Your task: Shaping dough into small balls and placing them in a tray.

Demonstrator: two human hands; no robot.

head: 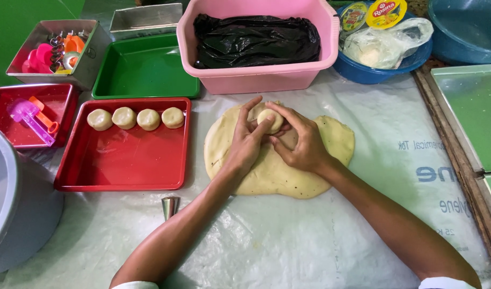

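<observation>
pink tub (pixel 256 77) with black bag (pixel 256 40), green tray (pixel 144 69), metal cone (pixel 170 206)

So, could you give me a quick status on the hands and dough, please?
Left hand and right hand both closed on the dough round. Flat dough sheet beneath. Nothing in the way.

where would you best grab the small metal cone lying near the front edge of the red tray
Probably by its wide upper rim, pinching the small shiny metal cone across its sides from above. It stands wide end up, tip down, on the plastic sheet, just below the red square tray, with open space around it. Its tapered tip would slip.
</observation>
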